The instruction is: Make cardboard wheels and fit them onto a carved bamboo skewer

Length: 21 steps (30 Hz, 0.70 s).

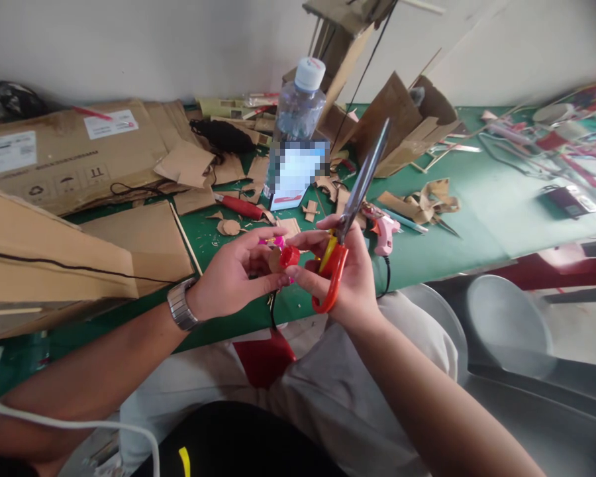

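A: Please tell me first what is nearest to the body.

B: The light trousers (377,384) cover the lap. At the left side, a white cable (69,421) passes in front of the forearm.

A: And the hands, how are they?

B: The left hand (228,278), with a metal watch (182,305) on its wrist, has its fingers bent and closed on a small cardboard disc (275,260). Some bright pink thing (279,242) shows by these fingers, but I cannot tell its form.

A: Where is the red cap (290,256)?

B: It is between the two hands, just beside the disc, at the thumb and fingertips of the right hand (352,285). The same hand also grips the scissors (350,215) by the orange and yellow handles; the blades point upward and away from the body.

A: What lies farther, on the green table (501,205)?

B: A pink glue gun (386,232) is near the right hand. Beyond the left hand there are round cardboard cuttings (228,227), then a red-handled tool (238,207). Next comes a phone (295,179) with lit screen, standing tilted in front of a bottle (298,109).

A: And at the back?

B: A large flattened carton (144,149) at the left, and behind it the pale wall (129,53).
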{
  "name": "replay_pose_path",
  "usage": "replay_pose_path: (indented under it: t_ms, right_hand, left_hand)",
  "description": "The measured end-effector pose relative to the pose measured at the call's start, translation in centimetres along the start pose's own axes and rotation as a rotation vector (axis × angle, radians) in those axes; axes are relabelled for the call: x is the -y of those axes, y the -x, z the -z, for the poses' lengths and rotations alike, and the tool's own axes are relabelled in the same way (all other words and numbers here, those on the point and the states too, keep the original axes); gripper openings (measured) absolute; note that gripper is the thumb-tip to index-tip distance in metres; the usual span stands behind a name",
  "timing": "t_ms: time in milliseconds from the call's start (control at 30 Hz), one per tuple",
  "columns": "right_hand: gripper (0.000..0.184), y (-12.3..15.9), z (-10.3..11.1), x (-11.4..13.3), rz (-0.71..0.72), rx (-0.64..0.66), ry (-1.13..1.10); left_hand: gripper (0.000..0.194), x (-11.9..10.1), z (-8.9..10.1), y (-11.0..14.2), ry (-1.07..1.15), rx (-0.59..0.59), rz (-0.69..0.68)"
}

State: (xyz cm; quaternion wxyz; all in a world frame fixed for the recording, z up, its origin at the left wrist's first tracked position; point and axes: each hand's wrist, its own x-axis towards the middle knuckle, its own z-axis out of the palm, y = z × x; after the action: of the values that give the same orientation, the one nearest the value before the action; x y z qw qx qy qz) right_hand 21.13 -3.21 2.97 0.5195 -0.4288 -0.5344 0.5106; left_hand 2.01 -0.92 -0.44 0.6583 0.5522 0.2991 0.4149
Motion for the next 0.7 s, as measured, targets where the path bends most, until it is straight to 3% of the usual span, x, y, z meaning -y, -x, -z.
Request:
replay_pose_path:
  t_ms: [167, 333, 700]
  right_hand:
    - [0.063, 0.09, -0.12, -0.01, 0.018, -0.024, -0.021]
    - [0.064, 0.05, 0.04, -0.24, 0.038, -0.014, -0.067]
    - [0.065, 0.29, -0.05, -0.3, 0.094, -0.049, 0.04]
  left_hand:
    - [0.046, -0.21, 0.11, -0.17, 0.056, -0.005, -0.021]
    - [0.048, -0.16, 0.51, -0.35, 0.035, -0.07, -0.089]
    - [0.051, 0.27, 0.77, 0.04, 0.044, -0.091, -0.087]
